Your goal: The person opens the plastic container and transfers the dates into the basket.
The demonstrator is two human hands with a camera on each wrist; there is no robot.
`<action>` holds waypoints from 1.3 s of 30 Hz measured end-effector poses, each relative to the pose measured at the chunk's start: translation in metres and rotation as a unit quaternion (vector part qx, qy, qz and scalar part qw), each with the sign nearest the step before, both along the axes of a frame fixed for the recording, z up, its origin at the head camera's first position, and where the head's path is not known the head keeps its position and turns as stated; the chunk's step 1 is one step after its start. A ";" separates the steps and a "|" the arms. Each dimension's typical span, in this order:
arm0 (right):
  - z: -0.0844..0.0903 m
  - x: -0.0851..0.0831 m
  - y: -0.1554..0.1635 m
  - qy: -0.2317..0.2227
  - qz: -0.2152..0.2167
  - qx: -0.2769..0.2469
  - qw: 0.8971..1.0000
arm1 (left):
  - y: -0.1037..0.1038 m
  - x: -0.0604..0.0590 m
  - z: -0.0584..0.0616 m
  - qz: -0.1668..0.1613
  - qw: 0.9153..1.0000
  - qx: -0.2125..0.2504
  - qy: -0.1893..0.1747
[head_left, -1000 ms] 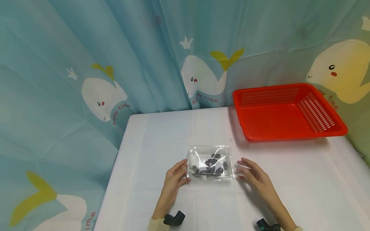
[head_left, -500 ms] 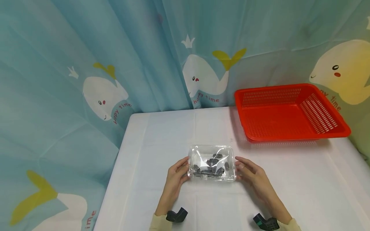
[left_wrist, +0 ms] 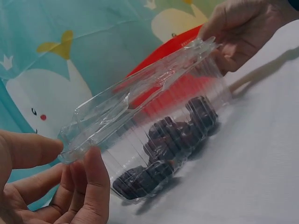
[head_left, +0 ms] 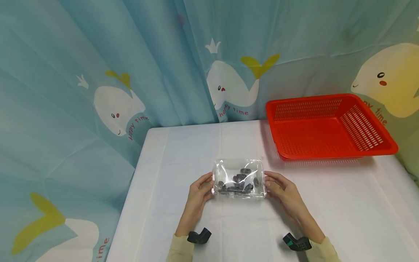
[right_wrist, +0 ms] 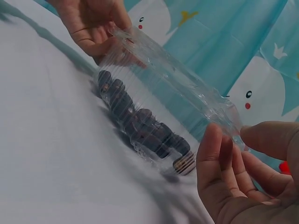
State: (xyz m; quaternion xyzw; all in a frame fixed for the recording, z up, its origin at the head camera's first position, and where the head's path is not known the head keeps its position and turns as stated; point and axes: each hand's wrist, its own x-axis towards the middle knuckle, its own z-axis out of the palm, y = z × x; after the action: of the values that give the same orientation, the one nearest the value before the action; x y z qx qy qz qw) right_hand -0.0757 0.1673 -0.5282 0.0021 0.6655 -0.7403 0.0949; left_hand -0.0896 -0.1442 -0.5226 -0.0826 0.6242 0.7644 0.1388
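Clear rectangular plastic box with small dark round pieces inside sits on the white table between both hands. Left hand pinches its left rim with thumb and curled fingers; right hand grips the right rim likewise. Beyond the right hand, well apart, stands a red perforated plastic basket.

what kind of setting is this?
Likely a staged recording booth, not a real kitchen: a whale-print curtain as backdrop, a white-covered table, and only a red basket and a clear box.
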 end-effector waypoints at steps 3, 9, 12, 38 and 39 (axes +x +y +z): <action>0.002 -0.008 -0.002 0.001 -0.001 0.003 1.000 | -0.001 -0.006 0.003 0.006 1.000 0.002 0.001; 0.003 -0.024 -0.006 0.002 0.003 -0.001 1.000 | -0.003 -0.020 0.007 0.017 1.000 -0.015 0.005; 0.000 -0.032 -0.009 0.006 0.002 -0.012 1.000 | -0.003 -0.028 0.009 0.025 0.999 -0.032 0.011; -0.014 -0.072 -0.017 -0.062 0.004 -0.164 0.984 | 0.006 -0.054 0.017 0.086 0.937 -0.303 0.155; -0.015 -0.072 -0.017 -0.063 0.004 -0.166 0.984 | 0.007 -0.053 0.017 0.086 0.930 -0.319 0.160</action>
State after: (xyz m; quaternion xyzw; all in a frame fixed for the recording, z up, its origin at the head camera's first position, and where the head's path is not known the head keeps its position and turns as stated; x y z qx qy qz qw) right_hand -0.1476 0.1505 -0.5428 0.0301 0.5260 -0.8386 0.1384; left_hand -0.1423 -0.1373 -0.5057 -0.0526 0.8397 0.5368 -0.0622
